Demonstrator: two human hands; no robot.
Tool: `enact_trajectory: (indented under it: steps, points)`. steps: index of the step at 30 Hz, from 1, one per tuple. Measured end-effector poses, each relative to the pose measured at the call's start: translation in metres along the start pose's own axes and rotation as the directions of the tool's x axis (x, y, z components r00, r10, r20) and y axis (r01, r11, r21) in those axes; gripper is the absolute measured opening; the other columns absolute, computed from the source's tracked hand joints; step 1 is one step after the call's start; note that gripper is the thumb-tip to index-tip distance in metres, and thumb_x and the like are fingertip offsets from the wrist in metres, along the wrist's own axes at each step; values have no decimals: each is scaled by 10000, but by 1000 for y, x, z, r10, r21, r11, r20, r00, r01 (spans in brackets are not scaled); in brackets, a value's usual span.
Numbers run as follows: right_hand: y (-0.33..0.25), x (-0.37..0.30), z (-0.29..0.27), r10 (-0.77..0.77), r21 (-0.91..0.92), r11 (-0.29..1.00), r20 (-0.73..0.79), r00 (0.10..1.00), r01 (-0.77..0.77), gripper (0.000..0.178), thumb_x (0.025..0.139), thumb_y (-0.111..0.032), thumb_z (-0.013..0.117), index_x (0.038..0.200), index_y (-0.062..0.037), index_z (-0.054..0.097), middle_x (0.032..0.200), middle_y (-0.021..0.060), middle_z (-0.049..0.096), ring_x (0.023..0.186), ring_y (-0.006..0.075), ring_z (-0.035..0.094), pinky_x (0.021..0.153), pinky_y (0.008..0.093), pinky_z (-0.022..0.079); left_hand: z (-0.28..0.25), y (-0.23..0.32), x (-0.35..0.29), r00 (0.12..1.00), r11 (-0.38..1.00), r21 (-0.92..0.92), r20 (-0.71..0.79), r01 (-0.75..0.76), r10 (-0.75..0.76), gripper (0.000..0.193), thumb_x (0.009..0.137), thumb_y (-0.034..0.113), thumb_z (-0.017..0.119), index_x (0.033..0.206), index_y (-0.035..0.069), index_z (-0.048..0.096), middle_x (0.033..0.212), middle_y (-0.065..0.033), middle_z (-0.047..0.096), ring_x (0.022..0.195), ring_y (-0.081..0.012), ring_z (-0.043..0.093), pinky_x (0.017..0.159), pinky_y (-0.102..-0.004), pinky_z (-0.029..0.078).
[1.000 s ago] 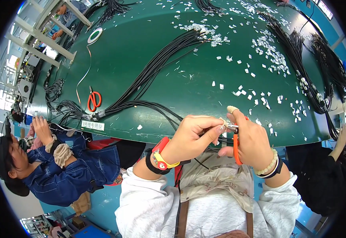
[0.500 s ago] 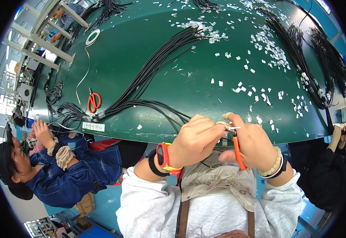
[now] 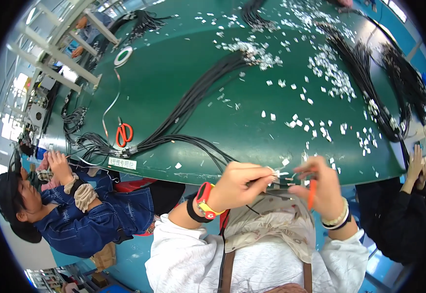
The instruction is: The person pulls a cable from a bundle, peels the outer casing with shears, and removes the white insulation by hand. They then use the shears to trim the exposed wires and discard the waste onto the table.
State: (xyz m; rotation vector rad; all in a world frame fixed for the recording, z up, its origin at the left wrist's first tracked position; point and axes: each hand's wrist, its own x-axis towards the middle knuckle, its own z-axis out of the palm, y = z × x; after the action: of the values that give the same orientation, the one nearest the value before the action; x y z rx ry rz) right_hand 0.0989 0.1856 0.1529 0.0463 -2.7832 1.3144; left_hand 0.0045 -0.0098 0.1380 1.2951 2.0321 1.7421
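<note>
The left hand (image 3: 242,189) was above the near edge of the desk (image 3: 149,100), thumb and forefinger pinched narrow on a small white piece (image 3: 282,174). The right hand (image 3: 326,188) was just beside it, apart from the piece, its fingers curled around a tool with an orange handle (image 3: 312,194). Both the hand and the tool were blurred, so how far the tool's blades stood apart could not be told.

A few black cables (image 3: 193,139) ran along the desk to the left hand, and a thin black wire (image 3: 253,210) showed below it, over the apron (image 3: 266,222). A thicker bundle (image 3: 200,93) stretched away to a heap of white scraps (image 3: 259,56). Red-handled scissors (image 3: 123,134) lay left of the cables, near a white label (image 3: 122,163); a tape roll (image 3: 123,57) lay farther off. At the left, a co-worker in denim (image 3: 95,215) held both hands raised near the desk's edge.
</note>
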Motion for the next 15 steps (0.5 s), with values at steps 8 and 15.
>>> enact_trajectory:
  steps: [8,15]
  points:
    - [1,14,2,-544,-372,754,109,832,542,164,692,-127,610,797,-54,507,793,113,580,751,265,549,642,353,424,15,-20,9,965,995,46,243,90,-99,99,780,46,547,769,-33,607,606,-163,573,500,-225,567,465,-313,424]
    - [4,0,10,-471,-520,603,380,796,605,124,737,-102,523,850,-53,535,806,102,526,783,246,520,715,363,405,36,-42,6,946,990,101,318,-100,63,231,724,175,569,653,-44,561,562,-199,531,517,-318,536,482,-388,401]
